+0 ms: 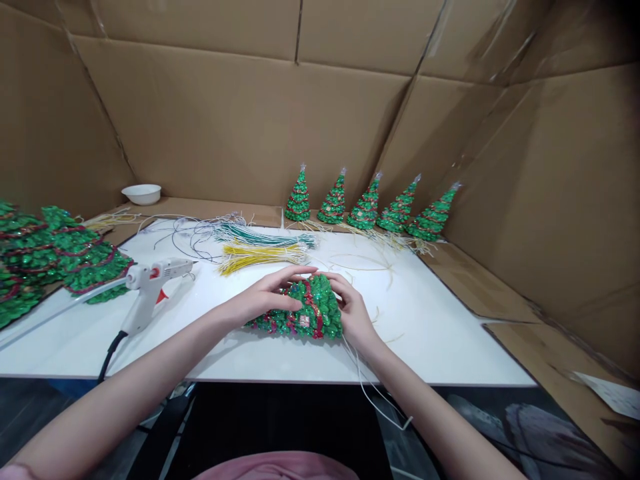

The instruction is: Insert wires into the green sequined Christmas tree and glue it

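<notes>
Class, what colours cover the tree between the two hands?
The tree is mainly green with red trim, seen in the head view.

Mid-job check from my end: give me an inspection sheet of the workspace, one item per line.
Surface: white table, with a cardboard border at its right.
Job's things: held tree, green with red garland; five trees in a row at the back.
Clutter: glue gun at left, near more trees; green wires and yellow wires bundled beyond the hands.
Grippers: left hand lies over the held tree; right hand grips its right end.
Cables: black cord runs from the glue gun past the front edge; white wire by the right hand hangs over it too.
Surroundings: cardboard walls; white bowl at back left.
</notes>
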The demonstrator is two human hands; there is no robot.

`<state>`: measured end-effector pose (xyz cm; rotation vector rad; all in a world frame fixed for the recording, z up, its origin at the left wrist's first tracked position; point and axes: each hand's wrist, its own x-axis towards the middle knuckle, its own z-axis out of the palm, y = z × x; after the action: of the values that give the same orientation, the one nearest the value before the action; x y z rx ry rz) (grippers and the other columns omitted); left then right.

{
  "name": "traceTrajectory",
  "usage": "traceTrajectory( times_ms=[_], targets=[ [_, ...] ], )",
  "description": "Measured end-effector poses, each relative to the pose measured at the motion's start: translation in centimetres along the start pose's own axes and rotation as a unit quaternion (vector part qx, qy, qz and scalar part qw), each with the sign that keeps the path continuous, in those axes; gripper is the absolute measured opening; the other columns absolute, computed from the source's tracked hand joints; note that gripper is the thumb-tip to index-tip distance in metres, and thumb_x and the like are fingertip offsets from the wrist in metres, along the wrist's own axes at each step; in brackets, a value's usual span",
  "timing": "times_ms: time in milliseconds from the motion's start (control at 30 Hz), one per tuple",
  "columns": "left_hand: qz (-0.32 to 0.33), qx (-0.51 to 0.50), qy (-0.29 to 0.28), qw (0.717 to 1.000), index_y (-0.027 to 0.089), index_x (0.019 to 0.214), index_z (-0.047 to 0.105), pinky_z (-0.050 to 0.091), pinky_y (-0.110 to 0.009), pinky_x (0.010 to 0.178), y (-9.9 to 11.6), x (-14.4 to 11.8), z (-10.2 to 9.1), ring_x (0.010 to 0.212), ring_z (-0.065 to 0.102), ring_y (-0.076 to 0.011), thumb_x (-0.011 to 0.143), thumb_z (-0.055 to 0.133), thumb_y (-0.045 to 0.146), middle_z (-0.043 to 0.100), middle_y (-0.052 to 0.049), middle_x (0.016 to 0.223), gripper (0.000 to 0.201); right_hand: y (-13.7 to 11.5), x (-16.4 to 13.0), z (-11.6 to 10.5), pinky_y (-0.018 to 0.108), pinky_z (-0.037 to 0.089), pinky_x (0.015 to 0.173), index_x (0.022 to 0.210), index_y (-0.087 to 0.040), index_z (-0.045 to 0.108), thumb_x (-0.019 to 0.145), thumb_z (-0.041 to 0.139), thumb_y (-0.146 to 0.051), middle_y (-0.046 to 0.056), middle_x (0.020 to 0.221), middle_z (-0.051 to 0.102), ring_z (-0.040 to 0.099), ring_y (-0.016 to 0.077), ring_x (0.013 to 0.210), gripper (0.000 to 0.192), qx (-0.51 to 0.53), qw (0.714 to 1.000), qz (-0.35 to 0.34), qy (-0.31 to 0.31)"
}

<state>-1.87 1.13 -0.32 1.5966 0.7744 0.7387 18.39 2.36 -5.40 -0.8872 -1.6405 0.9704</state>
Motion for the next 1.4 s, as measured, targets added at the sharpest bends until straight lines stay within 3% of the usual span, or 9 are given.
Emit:
traceTrajectory(
  times_ms=[333, 633, 1400],
  targets=[
    [-0.002, -0.018, 0.012, 1.000, 0.031, 0.130, 0.050, 0.040, -0.042, 0.103, -0.23, 0.12, -0.14, 0.128, 0.043, -0.0268, 0.074, 0.064, 0.014, 0.051, -0.002, 0.137, 0.059, 0.09, 0.01, 0.08, 0.034, 0.050, 0.083, 0.070, -0.021, 0.061, 0.078, 0.057, -0.020, 0.008, 0.116, 0.060, 0.057, 0.0236, 0.110, 0.009, 0.007, 1.000, 0.000, 0.004],
    [0.008, 0.031, -0.001, 0.999, 0.029, 0.129, 0.051, 0.033, -0.041, 0.109, 0.37, -0.08, 0.08, 0.130, 0.040, -0.0246, 0.077, 0.057, 0.015, 0.046, -0.001, 0.142, 0.055, 0.00, -0.16, 0.01, 0.033, 0.051, 0.082, 0.072, -0.021, 0.061, 0.079, 0.055, -0.019, 0.008, 0.116, 0.058, 0.056, 0.0228, 0.109, 0.009, -0.004, 1.000, 0.012, -0.002],
    [0.015, 0.057, 0.006, 0.998, 0.030, 0.128, 0.054, 0.031, -0.043, 0.110, 0.28, 0.01, 0.13, 0.130, 0.040, -0.0252, 0.079, 0.058, 0.018, 0.048, -0.001, 0.139, 0.051, -0.31, -0.26, -0.05, 0.033, 0.051, 0.083, 0.076, -0.022, 0.064, 0.080, 0.056, -0.021, 0.008, 0.118, 0.058, 0.057, 0.0229, 0.109, 0.009, -0.013, 1.000, 0.015, -0.004]
  ],
)
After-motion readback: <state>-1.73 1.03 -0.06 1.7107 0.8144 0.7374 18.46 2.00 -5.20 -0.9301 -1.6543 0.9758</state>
